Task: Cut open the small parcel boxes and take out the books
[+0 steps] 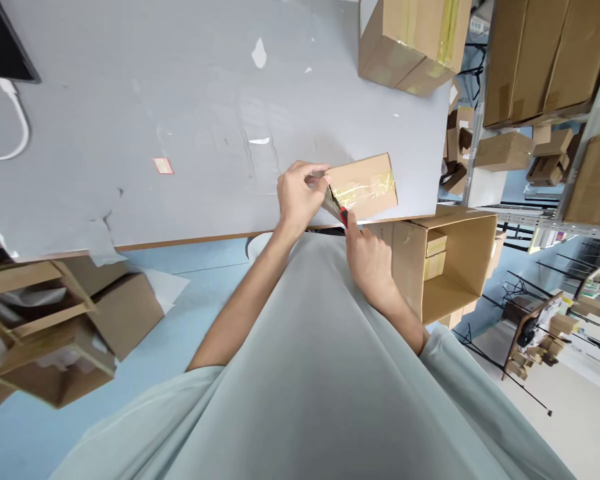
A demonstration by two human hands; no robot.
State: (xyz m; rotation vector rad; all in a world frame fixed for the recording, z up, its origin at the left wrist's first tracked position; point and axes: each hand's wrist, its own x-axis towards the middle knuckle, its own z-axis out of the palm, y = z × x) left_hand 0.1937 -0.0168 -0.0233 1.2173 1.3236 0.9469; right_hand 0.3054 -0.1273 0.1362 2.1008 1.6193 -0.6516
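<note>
A small cardboard box [361, 172] with shiny yellowish tape along its side lies near the front edge of the grey table [205, 133]. My right hand [371, 260] grips a red and black box cutter [343, 214], its index finger stretched along the handle. The cutter's front end lies against the left end of the box. At that same end, my left hand [301, 190] has thumb and fingers closed on the box's upper left corner. The contact between the left fingertips and the cardboard is partly hidden.
A larger taped carton [413, 43] stands at the table's back right. Below the right edge, an open carton [460, 267] holds small boxes. Opened cartons [55, 360] lie on the floor at left. A white cable [23, 127] and paper scraps [259, 53] lie on the table.
</note>
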